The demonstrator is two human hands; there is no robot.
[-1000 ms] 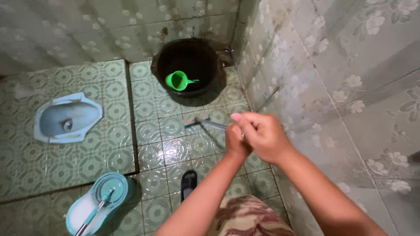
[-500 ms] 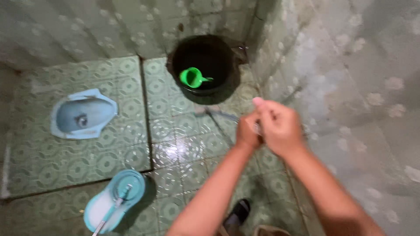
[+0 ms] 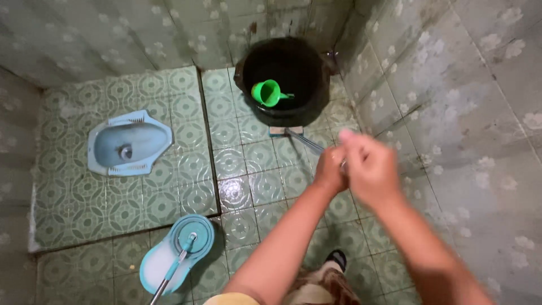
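Both my hands grip the metal handle of a long floor brush (image 3: 302, 140). My left hand (image 3: 331, 169) wraps the handle lower down, and my right hand (image 3: 370, 167) closes over it just above, thumb up. The handle slants away from me to the brush head (image 3: 285, 131), which rests on the wet green floor tiles right in front of a black bucket (image 3: 324, 68). A green plastic dipper (image 3: 267, 92) floats inside the bucket.
A light blue squat toilet (image 3: 130, 142) sits in the raised floor section at left. A teal spin-mop bucket (image 3: 176, 254) with a mop handle stands at lower left. Floral tiled walls close in at the back and right. My dark sandal (image 3: 337, 260) shows below.
The brush head has moved away from me to the foot of the black bucket. My hands have shifted slightly right, and my view has panned so the floor things sit further right.
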